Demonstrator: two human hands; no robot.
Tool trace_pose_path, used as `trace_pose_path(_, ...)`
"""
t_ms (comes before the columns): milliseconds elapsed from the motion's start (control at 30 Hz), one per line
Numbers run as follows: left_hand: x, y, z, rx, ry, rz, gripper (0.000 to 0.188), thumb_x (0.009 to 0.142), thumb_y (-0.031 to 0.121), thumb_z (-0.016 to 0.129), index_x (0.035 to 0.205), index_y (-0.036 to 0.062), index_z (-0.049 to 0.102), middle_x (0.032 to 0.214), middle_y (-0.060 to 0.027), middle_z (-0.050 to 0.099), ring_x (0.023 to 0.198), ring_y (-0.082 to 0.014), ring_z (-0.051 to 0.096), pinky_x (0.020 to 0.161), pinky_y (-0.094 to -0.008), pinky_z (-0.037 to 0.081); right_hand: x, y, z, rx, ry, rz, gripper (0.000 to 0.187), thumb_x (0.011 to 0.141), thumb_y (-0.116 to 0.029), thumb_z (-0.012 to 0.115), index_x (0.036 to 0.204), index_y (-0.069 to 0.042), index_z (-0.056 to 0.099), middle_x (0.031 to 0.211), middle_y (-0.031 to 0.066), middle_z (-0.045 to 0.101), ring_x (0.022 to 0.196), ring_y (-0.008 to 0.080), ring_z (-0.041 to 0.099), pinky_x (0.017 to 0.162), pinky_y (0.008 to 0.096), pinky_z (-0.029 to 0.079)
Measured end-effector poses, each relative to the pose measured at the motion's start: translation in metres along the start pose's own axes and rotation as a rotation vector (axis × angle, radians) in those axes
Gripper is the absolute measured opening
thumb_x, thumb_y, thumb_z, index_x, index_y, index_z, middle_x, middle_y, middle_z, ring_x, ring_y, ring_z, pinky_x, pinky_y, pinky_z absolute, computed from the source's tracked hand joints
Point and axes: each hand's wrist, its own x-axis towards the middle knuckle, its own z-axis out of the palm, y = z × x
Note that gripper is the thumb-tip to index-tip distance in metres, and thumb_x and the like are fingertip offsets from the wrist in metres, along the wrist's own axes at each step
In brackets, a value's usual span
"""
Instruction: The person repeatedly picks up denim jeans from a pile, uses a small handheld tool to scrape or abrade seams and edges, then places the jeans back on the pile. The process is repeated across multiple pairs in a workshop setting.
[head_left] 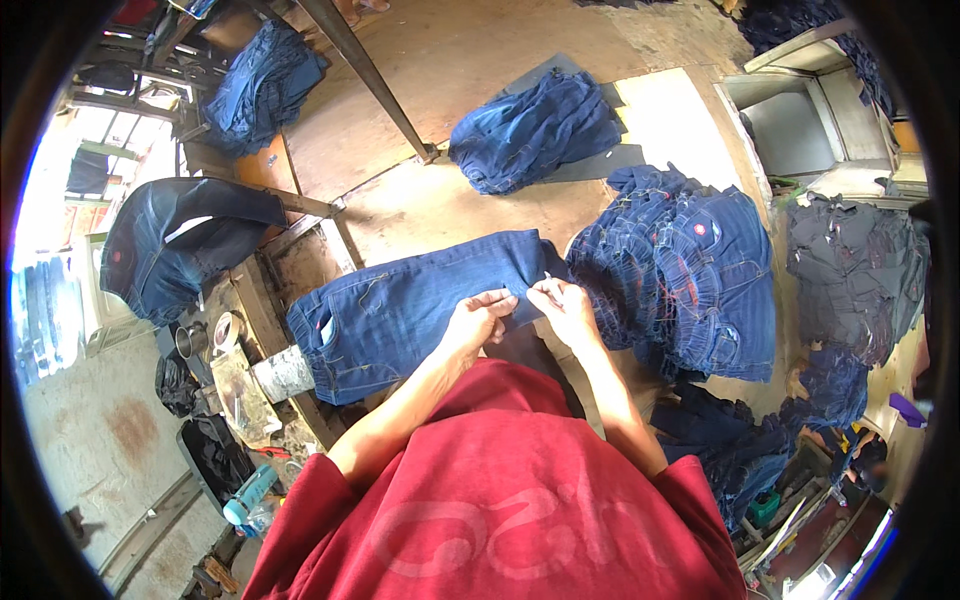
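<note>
A pair of blue jeans (410, 300) lies in front of me, its elastic-looking waistband at the left and its legs reaching right. My left hand (482, 320) is closed over the leg end, thumb and fingers pinching at the denim. Just right of it, my right hand (566, 308) is closed too, fingertips pressed together beside the hem. A tiny pale thing shows at these fingertips, too small to name. Close beyond my right hand rises a pile of blue jeans (690, 270) with gathered waistbands and loose threads.
Folded denim (535, 130) lies farther back on the wooden table (400, 215). A metal leg (370, 80) stands behind. Dark jeans (180, 240) hang at the left, above a tape roll (228, 330) and a white cylinder (283, 374). Dark garments (855, 270) are heaped at the right.
</note>
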Motion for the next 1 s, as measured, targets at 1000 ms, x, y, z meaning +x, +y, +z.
trace_pose_path(1000,-0.015,-0.013,0.001,0.015,0.118,0.075,0.015,0.101,0.017,0.069,0.092,0.0047,0.067,0.067,-0.0015,0.062,0.045,-0.0086,0.04,0.043,-0.0295,0.03,0.002,0.014,0.006,0.013,-0.074,0.051,0.014,0.095,-0.018,0.083,0.095,-0.005,0.078,0.075,-0.0056,0.063,0.07,0.0055,0.054,0.062,0.0283,0.043)
